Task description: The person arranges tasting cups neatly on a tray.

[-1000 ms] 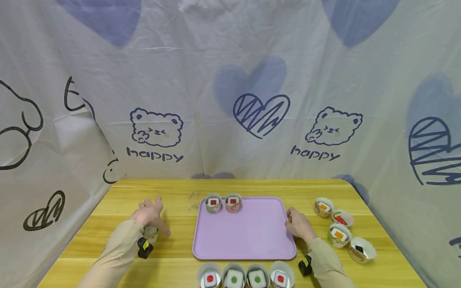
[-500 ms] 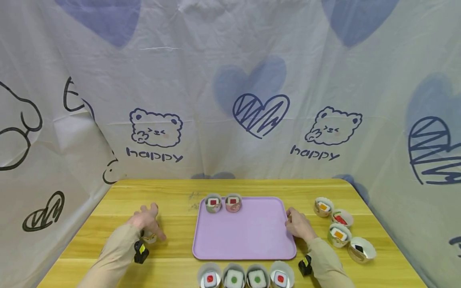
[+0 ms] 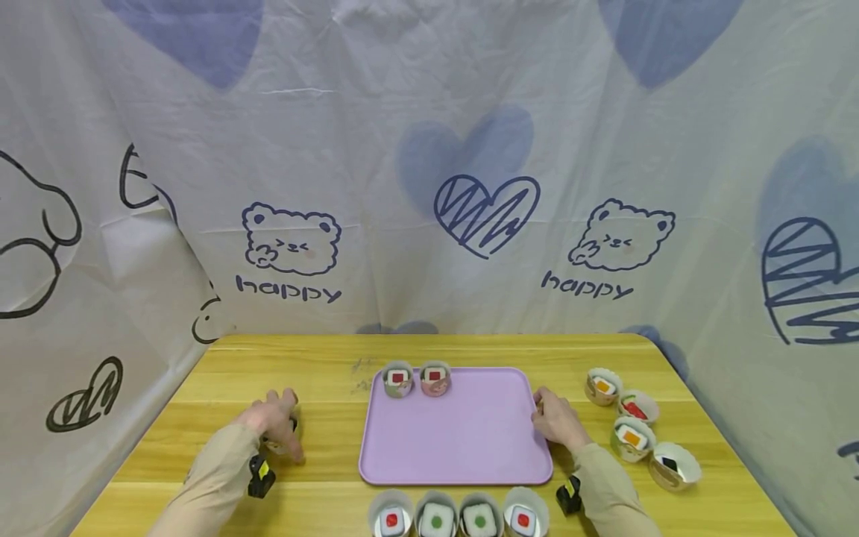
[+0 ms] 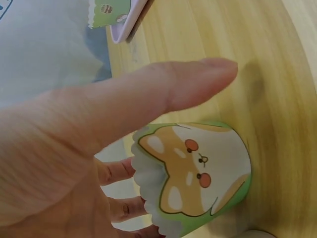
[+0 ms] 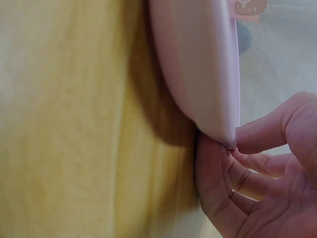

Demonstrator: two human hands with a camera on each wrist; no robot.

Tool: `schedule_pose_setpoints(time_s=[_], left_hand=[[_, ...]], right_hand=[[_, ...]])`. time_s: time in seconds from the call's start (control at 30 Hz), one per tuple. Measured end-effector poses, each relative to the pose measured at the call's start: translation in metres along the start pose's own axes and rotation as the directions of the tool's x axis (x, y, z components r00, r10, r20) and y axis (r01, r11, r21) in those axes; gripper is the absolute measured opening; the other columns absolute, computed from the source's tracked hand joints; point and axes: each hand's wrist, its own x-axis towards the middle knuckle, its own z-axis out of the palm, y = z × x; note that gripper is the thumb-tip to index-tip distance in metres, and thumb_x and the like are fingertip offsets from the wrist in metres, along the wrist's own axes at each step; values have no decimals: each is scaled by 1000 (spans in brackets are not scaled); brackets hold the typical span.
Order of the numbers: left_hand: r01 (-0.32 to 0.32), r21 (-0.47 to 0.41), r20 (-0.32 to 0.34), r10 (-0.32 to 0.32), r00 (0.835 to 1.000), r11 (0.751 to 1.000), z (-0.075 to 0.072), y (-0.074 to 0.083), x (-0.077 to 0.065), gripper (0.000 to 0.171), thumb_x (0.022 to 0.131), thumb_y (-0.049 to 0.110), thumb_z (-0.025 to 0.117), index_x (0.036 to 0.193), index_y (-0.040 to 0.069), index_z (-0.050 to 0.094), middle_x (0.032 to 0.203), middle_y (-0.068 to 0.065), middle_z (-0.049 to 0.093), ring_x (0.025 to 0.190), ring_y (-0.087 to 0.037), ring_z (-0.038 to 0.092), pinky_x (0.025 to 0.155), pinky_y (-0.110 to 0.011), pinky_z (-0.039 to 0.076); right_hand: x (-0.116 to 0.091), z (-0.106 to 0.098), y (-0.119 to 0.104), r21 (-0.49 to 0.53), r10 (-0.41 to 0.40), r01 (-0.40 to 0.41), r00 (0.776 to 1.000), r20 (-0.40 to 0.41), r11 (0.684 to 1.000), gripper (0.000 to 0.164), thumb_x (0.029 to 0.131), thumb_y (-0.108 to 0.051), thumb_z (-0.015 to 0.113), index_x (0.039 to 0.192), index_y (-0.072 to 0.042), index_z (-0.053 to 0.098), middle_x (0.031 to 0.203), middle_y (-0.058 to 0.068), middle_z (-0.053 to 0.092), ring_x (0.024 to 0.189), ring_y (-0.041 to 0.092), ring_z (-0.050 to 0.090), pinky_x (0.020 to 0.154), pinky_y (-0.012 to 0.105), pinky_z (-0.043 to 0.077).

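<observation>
My left hand (image 3: 270, 419) is over a paper cup (image 3: 277, 446) on the left of the table, mostly hidden beneath it in the head view. In the left wrist view, that green cup (image 4: 208, 171) has a dog face on its side and a scalloped rim. The straight thumb (image 4: 163, 91) spans one side, and the spread fingers (image 4: 124, 208) are at the rim on the other. My right hand (image 3: 558, 419) pinches the right edge of the lilac tray (image 3: 463, 436); in the right wrist view, thumb and forefinger meet at the tray's rim (image 5: 218, 99).
Two cups with red-topped sushi pieces (image 3: 397, 378) stand at the tray's back left. Several cups (image 3: 632, 438) with sushi stand at the right of the table. A row of cups (image 3: 436, 518) is along the front. A printed curtain (image 3: 403, 149) hangs behind the table (image 3: 329, 470).
My left hand has moved down and slightly left, closer around the cup, with its thumb lower. The right hand stays pinched on the tray, which has not moved.
</observation>
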Motion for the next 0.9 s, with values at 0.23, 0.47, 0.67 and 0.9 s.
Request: schedule_pose_setpoints(time_s=[0.23, 0.47, 0.67, 0.9], left_hand=[[-21, -61, 24, 22, 999, 998, 1, -2, 2, 78, 65, 12, 93, 126, 0, 46, 120, -26, 47, 105, -44, 50, 84, -50, 51], [-47, -96, 27, 50, 998, 994, 2, -4, 3, 70, 65, 3, 89, 121, 3, 49, 117, -22, 50, 97, -35, 52, 80, -45, 51], [-60, -117, 38, 65, 997, 991, 3, -6, 5, 63, 66, -1, 86, 118, 4, 50, 113, -18, 52, 91, -30, 51, 77, -40, 50], [-58, -117, 48, 64, 997, 992, 2, -8, 6, 58, 66, -5, 84, 114, 4, 52, 109, -17, 51, 90, -29, 49, 75, -38, 48]], right_hand=[[0, 0, 1, 0, 8, -8, 1000, 10, 1000, 22, 90, -4, 57, 111, 3, 56, 84, 10, 61, 71, 20, 55, 62, 32, 45], [1, 0, 1, -5, 11, -11, 1000, 13, 1000, 22, 90, -4, 57, 111, 4, 56, 84, 10, 61, 71, 20, 55, 63, 32, 45], [0, 0, 1, -6, 2, -2, 1000, 11, 1000, 22, 90, -3, 57, 111, 4, 56, 84, 11, 61, 71, 20, 55, 63, 32, 45], [1, 0, 1, -4, 4, -4, 1000, 10, 1000, 21, 89, -3, 57, 110, 4, 56, 83, 10, 60, 71, 20, 55, 62, 31, 44]])
